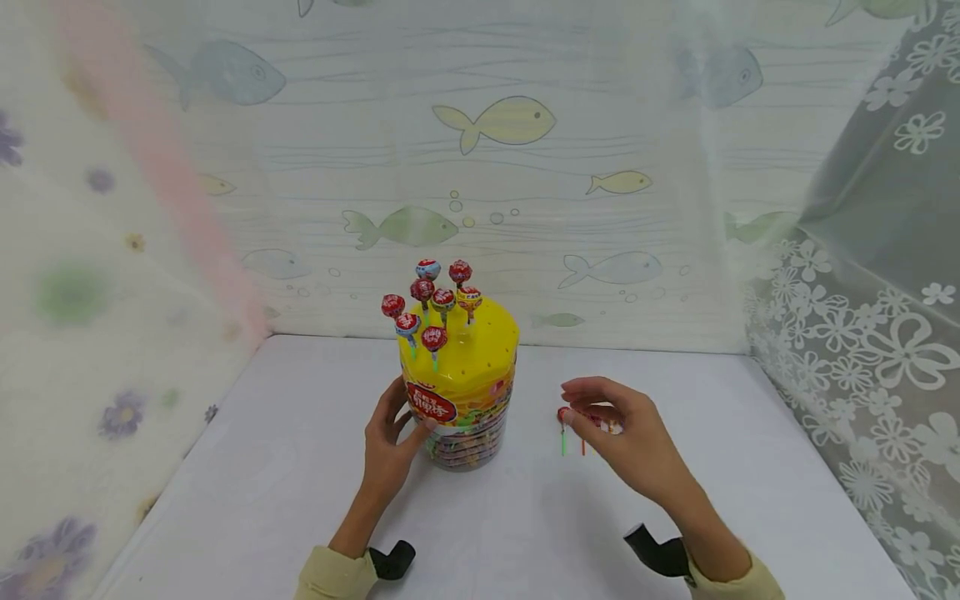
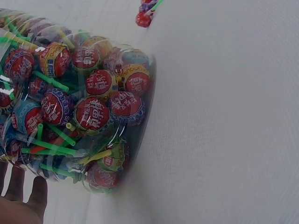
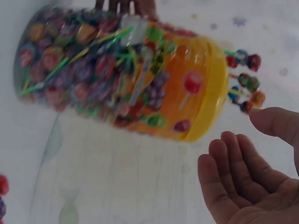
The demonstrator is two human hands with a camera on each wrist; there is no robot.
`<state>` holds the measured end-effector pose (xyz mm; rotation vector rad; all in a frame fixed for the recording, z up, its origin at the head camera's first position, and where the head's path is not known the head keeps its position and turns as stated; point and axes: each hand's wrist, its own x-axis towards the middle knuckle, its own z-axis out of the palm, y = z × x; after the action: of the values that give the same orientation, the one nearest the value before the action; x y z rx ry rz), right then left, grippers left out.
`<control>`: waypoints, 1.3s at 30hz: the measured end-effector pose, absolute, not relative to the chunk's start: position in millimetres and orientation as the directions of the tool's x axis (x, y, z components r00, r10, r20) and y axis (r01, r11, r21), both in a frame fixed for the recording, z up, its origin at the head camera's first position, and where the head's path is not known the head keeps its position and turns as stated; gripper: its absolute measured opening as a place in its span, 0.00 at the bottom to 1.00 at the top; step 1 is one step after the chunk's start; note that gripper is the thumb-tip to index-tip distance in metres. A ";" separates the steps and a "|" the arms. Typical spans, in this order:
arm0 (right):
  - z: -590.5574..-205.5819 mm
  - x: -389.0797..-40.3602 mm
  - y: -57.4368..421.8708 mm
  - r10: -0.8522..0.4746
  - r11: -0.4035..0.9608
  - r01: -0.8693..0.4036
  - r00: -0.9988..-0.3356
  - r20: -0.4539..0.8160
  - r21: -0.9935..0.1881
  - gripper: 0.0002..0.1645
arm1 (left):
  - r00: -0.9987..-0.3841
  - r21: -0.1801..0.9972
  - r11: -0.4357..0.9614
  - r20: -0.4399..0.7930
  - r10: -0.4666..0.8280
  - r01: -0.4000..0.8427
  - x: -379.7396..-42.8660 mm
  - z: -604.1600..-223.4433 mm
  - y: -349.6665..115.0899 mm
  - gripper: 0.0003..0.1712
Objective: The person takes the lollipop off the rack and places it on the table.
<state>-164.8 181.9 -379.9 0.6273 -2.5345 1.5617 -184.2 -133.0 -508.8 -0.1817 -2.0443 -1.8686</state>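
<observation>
A clear lollipop jar [image 1: 465, 446] with a yellow lid [image 1: 491, 342] stands upright on the table, packed with wrapped lollipops [image 2: 91, 114]. Several lollipops [image 1: 434, 339] stick up from holes in the lid, mostly toward its left and back. My left hand [image 1: 390, 437] holds the jar's left side, thumb in front and fingers partly hidden behind. To the right of the jar, a few loose lollipops [image 1: 563, 440] lie on the table, partly covered by my right hand [image 1: 626, 429]. Bent, spread fingers and nothing between them show on the right hand [image 3: 254, 186] in the right wrist view.
A white cloth covers the table [image 1: 300, 483]. Behind it hangs a fish-patterned curtain [image 1: 495, 192]. Floral cloth [image 1: 112, 333] borders the left side, and white lace [image 1: 862, 350] the right. Black wrist mounts [image 1: 660, 554] sit at both sleeves.
</observation>
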 end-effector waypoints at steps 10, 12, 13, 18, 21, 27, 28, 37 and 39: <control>-352.8 -150.8 108.8 -0.330 0.128 -0.604 -0.774 0.540 -0.787 0.16 | -0.923 0.935 0.100 0.353 -0.154 0.341 -183.1 -507.2 -132.1 0.41; -347.6 -150.6 100.0 -0.330 0.101 -0.622 -0.757 0.564 -0.776 0.17 | -0.923 0.935 0.098 0.352 -0.154 0.340 -182.9 -507.3 -131.3 0.41; -345.2 -151.1 96.1 -0.331 0.098 -0.626 -0.753 0.568 -0.773 0.17 | -0.922 0.934 0.097 0.355 -0.153 0.344 -182.6 -507.1 -130.9 0.41; -336.1 -159.2 78.1 -0.331 0.105 -0.602 -0.772 0.543 -0.791 0.20 | -0.917 0.930 0.099 0.366 -0.158 0.354 -182.9 -508.4 -129.9 0.41; -334.8 -165.2 68.5 -0.314 0.118 -0.555 -0.808 0.499 -0.823 0.20 | -0.917 0.931 0.102 0.364 -0.160 0.352 -183.9 -509.5 -129.8 0.41; -337.3 -174.7 55.0 -0.285 0.094 -0.464 -0.860 0.423 -0.881 0.24 | -0.920 0.933 0.097 0.358 -0.158 0.346 -184.0 -508.3 -129.5 0.42; -337.5 -175.9 53.3 -0.283 0.093 -0.453 -0.866 0.413 -0.887 0.25 | -0.921 0.934 0.094 0.355 -0.159 0.344 -183.7 -507.8 -129.5 0.42; -335.9 -182.4 45.9 -0.275 0.076 -0.453 -0.866 0.418 -0.888 0.20 | -0.919 0.933 0.098 0.359 -0.164 0.347 -183.3 -508.3 -130.1 0.42; -336.0 -183.8 44.3 -0.277 0.067 -0.461 -0.861 0.427 -0.885 0.18 | -0.918 0.932 0.098 0.360 -0.167 0.348 -183.2 -508.5 -130.6 0.42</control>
<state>-183.8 44.3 -336.0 0.7625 -2.1838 1.9043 -183.2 -130.6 -508.5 -0.1771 -2.0086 -1.8762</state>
